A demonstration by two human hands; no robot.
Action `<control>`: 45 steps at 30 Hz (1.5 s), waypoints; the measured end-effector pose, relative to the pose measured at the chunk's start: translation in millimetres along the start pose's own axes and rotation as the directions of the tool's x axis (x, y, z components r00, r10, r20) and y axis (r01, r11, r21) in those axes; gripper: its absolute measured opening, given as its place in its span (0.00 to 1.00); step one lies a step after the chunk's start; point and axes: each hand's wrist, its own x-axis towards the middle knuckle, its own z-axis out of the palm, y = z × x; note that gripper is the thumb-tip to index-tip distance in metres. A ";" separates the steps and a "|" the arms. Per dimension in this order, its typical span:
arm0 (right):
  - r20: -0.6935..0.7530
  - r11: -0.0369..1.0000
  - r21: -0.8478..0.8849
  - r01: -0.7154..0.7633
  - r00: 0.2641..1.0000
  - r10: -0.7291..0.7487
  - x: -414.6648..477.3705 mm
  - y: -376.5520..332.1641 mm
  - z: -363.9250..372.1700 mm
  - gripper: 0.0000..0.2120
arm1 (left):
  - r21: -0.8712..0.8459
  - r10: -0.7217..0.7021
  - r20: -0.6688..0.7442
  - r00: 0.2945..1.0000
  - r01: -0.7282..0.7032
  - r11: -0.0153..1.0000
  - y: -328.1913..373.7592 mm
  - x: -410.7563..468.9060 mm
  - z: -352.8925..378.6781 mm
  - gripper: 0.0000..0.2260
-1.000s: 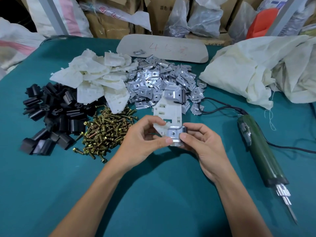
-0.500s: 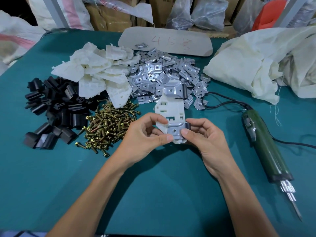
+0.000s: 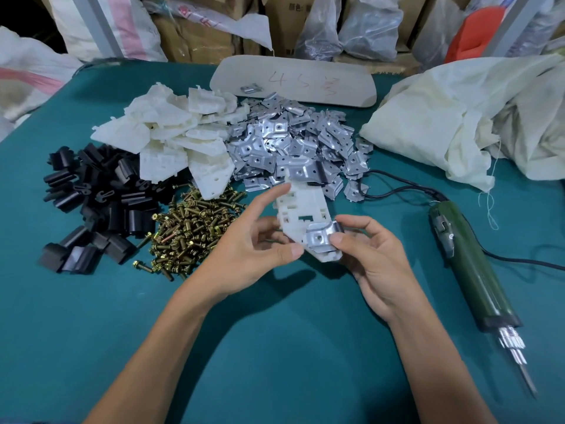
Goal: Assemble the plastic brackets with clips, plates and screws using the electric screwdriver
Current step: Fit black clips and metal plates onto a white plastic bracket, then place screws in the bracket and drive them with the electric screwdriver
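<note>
The person holds one white bracket (image 3: 301,206) up off the table (image 3: 275,347), just in front of the parts heaps, its flat face tipped towards them, I'd guess so the holes can be lined up by eye. The left hand (image 3: 244,255) grips the bracket's lower left edge, thumb in front and curled fingers behind. The forefinger stretches up along the side, which looks like steadying the long piece against twisting. The right hand (image 3: 376,267) pinches a metal plate (image 3: 319,238) onto the bracket's near end, thumb on the plate's face and forefinger hooked over its right edge. Something dark shows there, perhaps a clip, though I can't be sure. The plate's middle hole is left uncovered, which suits a screw going in next. The supplies sit in an arc for short reaches. The black clips (image 3: 91,194) are off to the left, the brass screws (image 3: 192,231) are just beside the left hand, and the spare brackets (image 3: 171,139) and loose plates (image 3: 293,142) lie behind. The electric screwdriver (image 3: 470,270) lies untouched on the right, near the right hand but apart from it, bit pointing back towards the person. Another plate with a dark piece sits at the bracket's far end, and I can't tell whether it is fitted or just part of the heap.
</note>
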 end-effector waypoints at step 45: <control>0.512 0.029 -0.858 0.512 0.859 -0.018 67.1 16.6 140.4 0.08 | 0.889 0.080 -0.312 0.947 0.261 0.376 6.7 -4.2 -104.7 0.08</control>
